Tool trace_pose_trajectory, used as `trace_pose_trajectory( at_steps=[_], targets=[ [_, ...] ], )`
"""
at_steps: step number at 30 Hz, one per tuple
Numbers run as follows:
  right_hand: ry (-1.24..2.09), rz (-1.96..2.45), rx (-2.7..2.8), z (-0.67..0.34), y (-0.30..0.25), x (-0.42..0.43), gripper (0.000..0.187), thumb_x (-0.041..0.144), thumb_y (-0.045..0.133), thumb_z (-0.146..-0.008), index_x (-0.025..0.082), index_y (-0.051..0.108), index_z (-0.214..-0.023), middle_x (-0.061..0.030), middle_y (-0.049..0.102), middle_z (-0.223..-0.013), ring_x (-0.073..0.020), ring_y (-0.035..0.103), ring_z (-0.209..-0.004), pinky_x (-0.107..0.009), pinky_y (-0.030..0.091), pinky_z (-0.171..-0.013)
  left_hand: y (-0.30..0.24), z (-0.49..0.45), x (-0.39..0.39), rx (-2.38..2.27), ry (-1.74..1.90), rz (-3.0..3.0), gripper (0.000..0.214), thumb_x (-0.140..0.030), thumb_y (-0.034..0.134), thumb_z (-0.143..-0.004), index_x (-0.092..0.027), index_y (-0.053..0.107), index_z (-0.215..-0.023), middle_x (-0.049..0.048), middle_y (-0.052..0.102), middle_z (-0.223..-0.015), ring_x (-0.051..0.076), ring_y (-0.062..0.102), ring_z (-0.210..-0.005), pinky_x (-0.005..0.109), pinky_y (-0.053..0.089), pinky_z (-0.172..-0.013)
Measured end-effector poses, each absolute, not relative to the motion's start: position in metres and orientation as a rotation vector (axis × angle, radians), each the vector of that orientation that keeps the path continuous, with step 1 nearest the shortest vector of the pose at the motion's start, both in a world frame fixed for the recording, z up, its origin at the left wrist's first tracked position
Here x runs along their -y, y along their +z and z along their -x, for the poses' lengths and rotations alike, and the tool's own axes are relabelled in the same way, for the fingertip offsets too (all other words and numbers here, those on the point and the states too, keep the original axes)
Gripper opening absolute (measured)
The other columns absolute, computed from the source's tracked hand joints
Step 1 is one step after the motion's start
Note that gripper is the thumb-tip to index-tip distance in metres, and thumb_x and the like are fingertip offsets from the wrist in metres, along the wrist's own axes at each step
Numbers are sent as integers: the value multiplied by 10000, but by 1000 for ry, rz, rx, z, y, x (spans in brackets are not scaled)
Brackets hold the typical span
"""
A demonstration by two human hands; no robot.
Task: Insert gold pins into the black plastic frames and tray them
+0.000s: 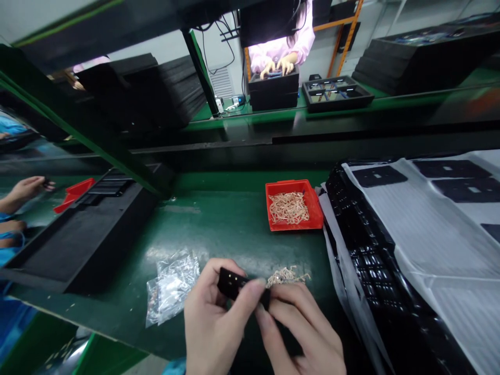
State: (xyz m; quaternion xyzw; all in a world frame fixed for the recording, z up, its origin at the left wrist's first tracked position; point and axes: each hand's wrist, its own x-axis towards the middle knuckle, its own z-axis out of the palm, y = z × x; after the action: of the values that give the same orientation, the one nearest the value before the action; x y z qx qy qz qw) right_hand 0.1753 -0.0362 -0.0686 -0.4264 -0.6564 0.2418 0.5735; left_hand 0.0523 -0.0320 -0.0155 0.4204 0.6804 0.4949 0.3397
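"What do the hands hold?"

"A small black plastic block (233, 284), its face pierced by tiny holes, pinched between the left hand's (211, 325) thumb and the right hand's (300, 333) curled fingertips (285, 297)."

"And around them?"

"Thin copper pins lie in a loose heap (287, 276) just beyond the fingers on the green bench (230, 229). More fill a red plastic tray (287, 183). A crinkled clear bag (172, 286) sits left; glossy black moulded trays (363, 245) stack right."
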Motion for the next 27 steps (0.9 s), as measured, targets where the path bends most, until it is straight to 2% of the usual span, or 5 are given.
trace_pose_trajectory(
  at_steps=[3, 8, 12, 17, 27],
  targets=[
    [416, 1118, 1561, -182, -75, 33, 110, 143, 750, -916, 238, 715, -959, -72, 745, -1062, -184, 746, -882, -303, 644, -741, -17, -49, 32, -1799, 1266, -1147, 227, -456, 711, -969, -238, 679, -910, -88, 511, -532, 89, 465, -379, 167, 351, -342],
    [124, 1138, 1614, -188, -83, 32, 352, 72, 758, -911, 259, 743, -1208, -86, 698, -1216, -204, 702, -1050, -337, 639, -855, -15, -56, 38, -1765, 1211, -1211, 261, -473, 646, -1018, -246, 720, -912, -83, 453, -485, 101, 431, -384, 186, 305, -356],
    [139, 1090, 1712, -194, -85, 31, 322, 37, 733, -907, 240, 763, -1156, -89, 724, -1190, -225, 669, -1082, -365, 611, -899, -18, -54, 44, -1711, 1231, -1303, 287, -437, 574, -1069, -254, 719, -902, -80, 455, -487, 101, 417, -377, 197, 286, -356],
    [303, 1029, 1716, -197, -81, 30, 263, 42, 660, -945, 239, 724, -1108, -52, 769, -1074, -203, 684, -1031, -353, 581, -953, -30, -41, 45, -1567, 1309, -1726, 198, -226, 558, -1074, -278, 740, -1015, -70, 594, -576, 89, 534, -410, 173, 408, -424],
    [683, 995, 1540, -189, -77, 36, 206, 49, 528, -967, 244, 587, -935, -6, 644, -898, -142, 666, -845, -241, 564, -722, -34, -38, 50, -1290, 1428, -2047, 114, -285, 598, -1097, -229, 678, -1038, 15, 814, -761, 140, 804, -700, 193, 621, -673]
  ],
)
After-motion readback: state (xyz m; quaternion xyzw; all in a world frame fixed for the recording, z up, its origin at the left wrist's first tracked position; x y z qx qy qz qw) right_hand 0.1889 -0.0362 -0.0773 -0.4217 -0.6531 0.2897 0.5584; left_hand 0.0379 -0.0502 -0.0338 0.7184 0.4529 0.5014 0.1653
